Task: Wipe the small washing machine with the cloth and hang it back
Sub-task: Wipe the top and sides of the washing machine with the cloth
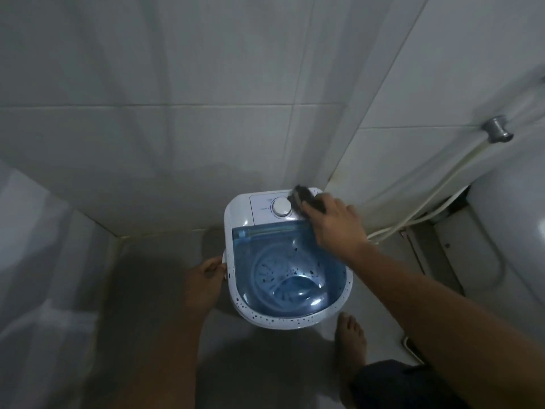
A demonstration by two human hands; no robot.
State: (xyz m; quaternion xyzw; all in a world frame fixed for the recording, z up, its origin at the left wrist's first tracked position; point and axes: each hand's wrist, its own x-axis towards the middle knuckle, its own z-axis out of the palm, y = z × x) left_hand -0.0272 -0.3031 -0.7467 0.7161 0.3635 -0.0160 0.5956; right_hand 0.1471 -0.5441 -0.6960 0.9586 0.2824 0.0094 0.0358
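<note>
A small white washing machine (236, 214) with a see-through blue lid (283, 261) stands on the floor in the corner of a tiled room. Dark specks dot its white rim. A round white dial (281, 206) sits on its back panel. My right hand (336, 222) presses a dark cloth (305, 199) onto the back right corner of the panel, just right of the dial. My left hand (206, 278) grips the handle on the machine's left side.
White tiled walls close in behind and to the right. A metal tap (497, 129) on the right wall feeds a white hose (436, 196) that runs down behind the machine. A white toilet (513, 225) stands at the right. My bare foot (349, 340) rests by the machine's front.
</note>
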